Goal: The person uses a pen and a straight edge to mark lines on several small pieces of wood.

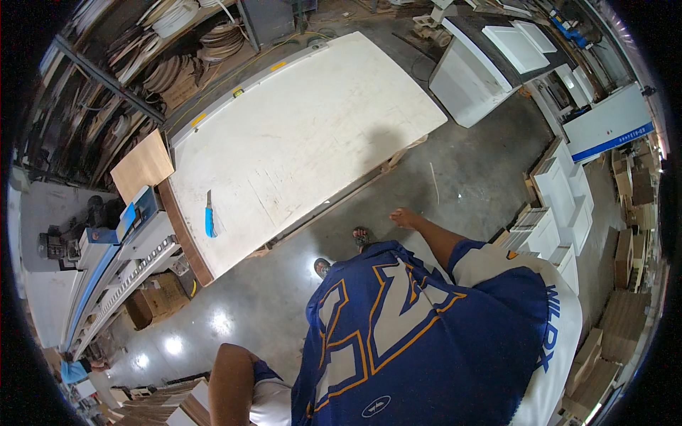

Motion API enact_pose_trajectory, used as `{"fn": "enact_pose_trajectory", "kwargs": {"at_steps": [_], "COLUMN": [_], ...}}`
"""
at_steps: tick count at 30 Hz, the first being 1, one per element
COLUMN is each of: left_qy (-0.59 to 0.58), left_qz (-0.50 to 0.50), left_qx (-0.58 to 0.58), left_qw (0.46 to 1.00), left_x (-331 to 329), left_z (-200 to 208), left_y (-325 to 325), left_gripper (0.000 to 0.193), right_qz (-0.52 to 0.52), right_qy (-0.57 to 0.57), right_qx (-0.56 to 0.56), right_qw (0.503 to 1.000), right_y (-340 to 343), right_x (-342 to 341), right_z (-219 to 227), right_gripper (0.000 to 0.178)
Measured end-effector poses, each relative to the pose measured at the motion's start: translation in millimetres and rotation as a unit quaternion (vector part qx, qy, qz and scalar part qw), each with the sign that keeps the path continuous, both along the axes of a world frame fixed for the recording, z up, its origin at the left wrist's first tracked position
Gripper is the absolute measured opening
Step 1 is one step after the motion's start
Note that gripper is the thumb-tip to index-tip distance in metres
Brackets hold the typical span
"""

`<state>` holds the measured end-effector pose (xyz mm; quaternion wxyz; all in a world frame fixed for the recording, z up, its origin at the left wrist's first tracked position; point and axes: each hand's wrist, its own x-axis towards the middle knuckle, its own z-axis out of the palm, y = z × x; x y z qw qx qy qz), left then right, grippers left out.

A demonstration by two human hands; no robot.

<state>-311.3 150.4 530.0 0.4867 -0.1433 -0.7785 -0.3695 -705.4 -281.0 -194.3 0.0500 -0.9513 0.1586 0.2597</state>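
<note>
My right hand (403, 218) hangs over the grey floor in front of my body, fingers loosely apart, with nothing visible in it. Of my left arm (233, 383) only the bent elbow part shows at the lower edge; that hand is out of sight. Ahead of me stands a long white-topped worktable (305, 135), its surface scuffed and scratched. A blue-handled knife (209, 221) lies near the table's left end, out of reach of either visible arm. At the far edge sits a small yellow and black item (238, 93), perhaps a tape measure.
A white cabinet box (469, 78) stands beyond the table at right, with white panels (515, 48) beside it. White drawer-like units (561, 188) line the right. Shelves with coiled edging strips (222, 42) are far left. A machine (142, 231) and cardboard box (158, 298) stand left; another person (74, 370) is lower left.
</note>
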Motion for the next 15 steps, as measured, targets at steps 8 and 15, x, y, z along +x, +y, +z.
{"fn": "enact_pose_trajectory", "kwargs": {"at_steps": [8, 15], "left_qy": [0.004, 0.073], "left_qz": [0.038, 0.159], "left_qx": [0.009, -0.016], "left_qw": [0.999, 0.985], "left_x": [-6.6, 8.8], "left_z": [-5.1, 0.0], "left_y": [7.7, 5.6], "left_gripper": [0.076, 0.086], "right_qz": [-0.017, -0.069], "right_qy": [0.010, 0.030], "right_qx": [0.057, 0.131], "right_qw": [0.998, 0.989], "right_y": [1.3, -8.8], "right_x": [16.2, 3.5], "right_z": [32.9, -0.2], "right_gripper": [0.061, 0.064]}}
